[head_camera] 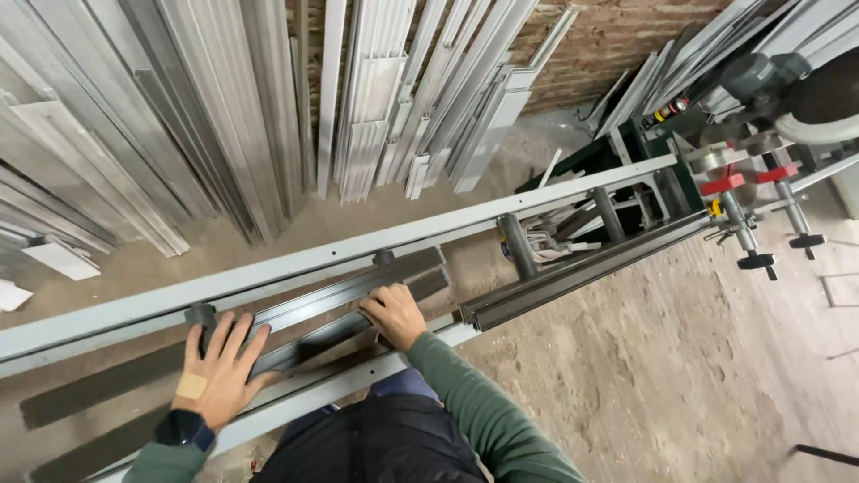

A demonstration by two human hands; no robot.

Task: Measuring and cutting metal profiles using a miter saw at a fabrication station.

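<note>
Both hands press on a long grey aluminium profile that lies lengthwise on the roller surface of a cutting bench, running from about 8 o'clock up toward 2 o'clock in the view. The left hand, wearing a plaster on its back and a dark watch at the wrist, lies flat with fingers spread wide across the profile's near end, gripping nothing. The right hand sits farther along at about 1 o'clock from the left, fingers curled over the profile's upper edge; whether they close fully round it I cannot tell. A second dark profile continues along the rail toward the saw at 2 o'clock, where red-handled clamps stand. More pale profiles lean against the brick wall at 11 to 12 o'clock. The piece looks stiff, fairly light for its length and smooth, so it probably slides easily on the rollers; its cut ends and thin edges may be sharp. Holding it on the flat faces with two hands set well apart seems the soundest grip.
</note>
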